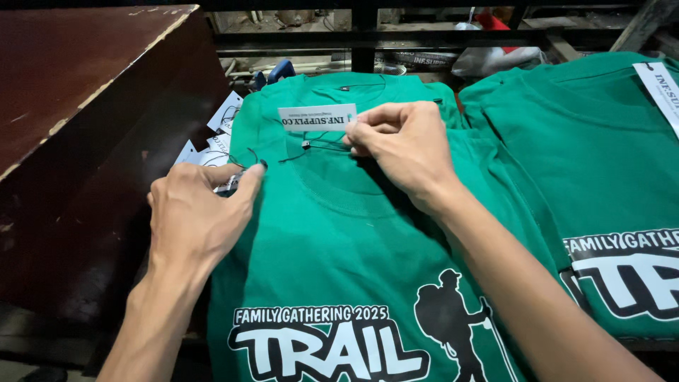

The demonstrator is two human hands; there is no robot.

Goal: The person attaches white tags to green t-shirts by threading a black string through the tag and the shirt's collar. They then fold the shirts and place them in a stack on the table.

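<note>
White rectangular tag (317, 117) at collar — more tags (225, 113) left.

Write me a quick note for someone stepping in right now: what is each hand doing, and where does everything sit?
Right hand: fingertips pinch the white tag and its black string at the collar of the top green shirt.
Left hand: rests on the shirt's left edge, thumb by the string's loose end.
Spare tags lie left of the shirt; a second green shirt pile sits to the right, tag already on.
Done: the tag sits at the collar.
Left: whether the string is fastened cannot be told.
</note>
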